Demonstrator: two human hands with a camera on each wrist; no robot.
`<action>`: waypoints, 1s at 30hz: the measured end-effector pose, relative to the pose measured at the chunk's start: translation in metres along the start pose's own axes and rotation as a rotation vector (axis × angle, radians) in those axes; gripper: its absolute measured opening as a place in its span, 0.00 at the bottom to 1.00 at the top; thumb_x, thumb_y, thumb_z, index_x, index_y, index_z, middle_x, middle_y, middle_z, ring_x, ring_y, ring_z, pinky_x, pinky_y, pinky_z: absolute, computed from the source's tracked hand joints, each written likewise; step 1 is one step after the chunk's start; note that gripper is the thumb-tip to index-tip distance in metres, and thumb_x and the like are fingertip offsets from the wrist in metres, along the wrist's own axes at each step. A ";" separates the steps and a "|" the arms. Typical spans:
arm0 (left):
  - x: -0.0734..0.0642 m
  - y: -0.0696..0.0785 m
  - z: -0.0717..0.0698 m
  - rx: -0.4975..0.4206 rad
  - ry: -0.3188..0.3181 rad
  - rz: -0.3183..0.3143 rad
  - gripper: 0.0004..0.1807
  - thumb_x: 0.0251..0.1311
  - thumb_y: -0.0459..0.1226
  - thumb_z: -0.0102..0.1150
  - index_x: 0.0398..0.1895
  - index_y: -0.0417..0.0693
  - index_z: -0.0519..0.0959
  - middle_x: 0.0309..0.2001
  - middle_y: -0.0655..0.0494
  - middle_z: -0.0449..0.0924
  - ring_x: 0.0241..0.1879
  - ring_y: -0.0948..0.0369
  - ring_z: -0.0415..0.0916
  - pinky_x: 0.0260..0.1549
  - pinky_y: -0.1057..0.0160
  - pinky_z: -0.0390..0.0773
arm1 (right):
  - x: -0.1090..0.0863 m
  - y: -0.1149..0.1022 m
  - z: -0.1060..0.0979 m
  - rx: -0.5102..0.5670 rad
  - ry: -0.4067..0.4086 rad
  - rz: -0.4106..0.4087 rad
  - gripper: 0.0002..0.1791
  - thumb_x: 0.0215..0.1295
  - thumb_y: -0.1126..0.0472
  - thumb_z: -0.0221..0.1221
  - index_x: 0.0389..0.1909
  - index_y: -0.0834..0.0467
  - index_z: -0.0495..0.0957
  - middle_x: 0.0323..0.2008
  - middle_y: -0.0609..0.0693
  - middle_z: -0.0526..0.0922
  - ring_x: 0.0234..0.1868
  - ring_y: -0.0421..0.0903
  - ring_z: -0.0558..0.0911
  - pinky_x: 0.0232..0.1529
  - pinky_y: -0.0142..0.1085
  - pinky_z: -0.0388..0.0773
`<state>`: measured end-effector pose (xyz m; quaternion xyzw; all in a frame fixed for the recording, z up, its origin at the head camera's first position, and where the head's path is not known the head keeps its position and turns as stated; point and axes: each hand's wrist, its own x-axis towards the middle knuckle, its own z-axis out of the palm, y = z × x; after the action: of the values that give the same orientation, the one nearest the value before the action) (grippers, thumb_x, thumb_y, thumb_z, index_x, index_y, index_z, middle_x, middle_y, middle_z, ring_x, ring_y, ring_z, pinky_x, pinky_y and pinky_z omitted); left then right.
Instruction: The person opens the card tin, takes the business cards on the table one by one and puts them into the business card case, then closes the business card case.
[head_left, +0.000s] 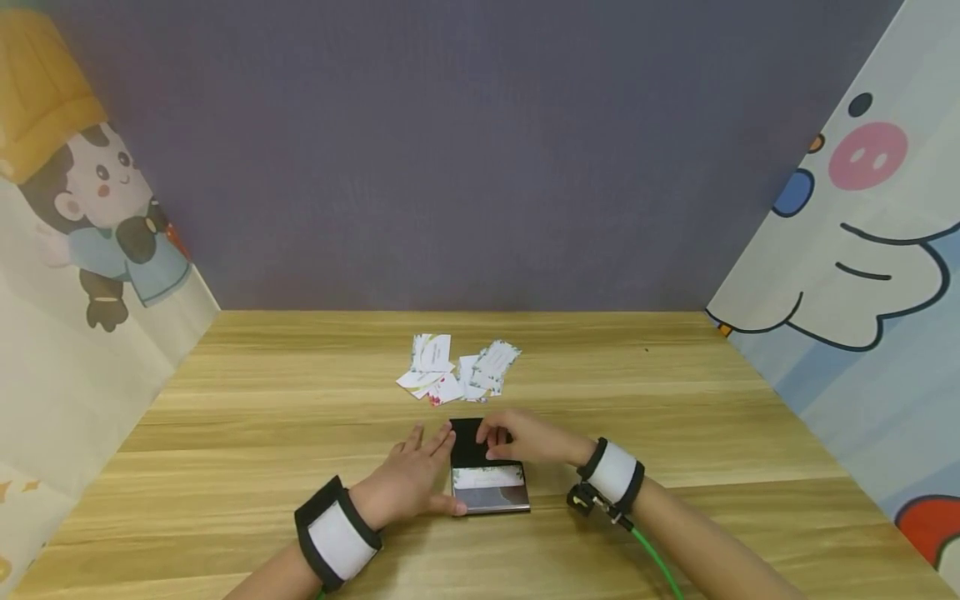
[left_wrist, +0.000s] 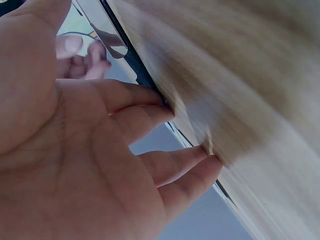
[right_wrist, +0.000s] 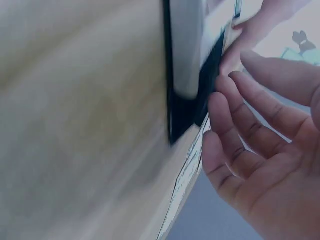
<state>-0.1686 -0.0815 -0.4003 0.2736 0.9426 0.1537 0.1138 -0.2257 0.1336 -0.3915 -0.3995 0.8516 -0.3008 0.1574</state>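
Note:
A business card holder [head_left: 495,502] lies unfolded on the table, its black flap [head_left: 464,448] toward the back and its shiny metal side toward the front. Inside it shows a white card [head_left: 486,477] with a leafy green border. My left hand [head_left: 408,479] lies along the holder's left side, fingers extended, thumb at the front left corner and fingertips by the flap. Over the flap is my right hand [head_left: 521,437], its fingers loosely bent. In the right wrist view, that hand's thumb [right_wrist: 280,75] stands apart from the fingers, and nothing shows between them.
Several printed cards [head_left: 495,362] lie loosely spread behind the holder, some overlapping. The wooden table [head_left: 300,375] ends at a grey back wall [head_left: 450,167]. Cartoon-printed side panels stand left and right. A green cable [head_left: 656,560] trails from the right wristband.

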 end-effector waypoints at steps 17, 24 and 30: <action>0.000 -0.001 0.002 0.010 0.004 0.007 0.54 0.42 0.62 0.60 0.66 0.36 0.57 0.70 0.42 0.52 0.65 0.32 0.47 0.57 0.37 0.59 | 0.025 0.040 -0.036 -0.073 0.183 0.092 0.09 0.56 0.72 0.57 0.39 0.66 0.77 0.30 0.55 0.80 0.32 0.43 0.77 0.33 0.28 0.74; 0.000 -0.001 0.002 0.014 0.005 0.006 0.54 0.42 0.61 0.61 0.66 0.36 0.57 0.70 0.42 0.52 0.65 0.32 0.48 0.57 0.37 0.59 | 0.036 0.062 -0.045 -0.108 0.245 0.159 0.12 0.56 0.74 0.56 0.42 0.68 0.75 0.37 0.60 0.79 0.39 0.53 0.78 0.40 0.37 0.76; 0.000 0.000 0.001 0.011 0.001 0.002 0.54 0.42 0.62 0.61 0.67 0.36 0.57 0.70 0.42 0.52 0.65 0.32 0.48 0.57 0.37 0.59 | 0.045 0.076 -0.047 -0.124 0.260 0.229 0.17 0.56 0.74 0.56 0.48 0.68 0.73 0.47 0.62 0.76 0.47 0.57 0.77 0.48 0.44 0.75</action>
<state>-0.1686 -0.0812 -0.4016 0.2754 0.9431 0.1488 0.1118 -0.3225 0.1552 -0.4052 -0.2664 0.9216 -0.2771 0.0544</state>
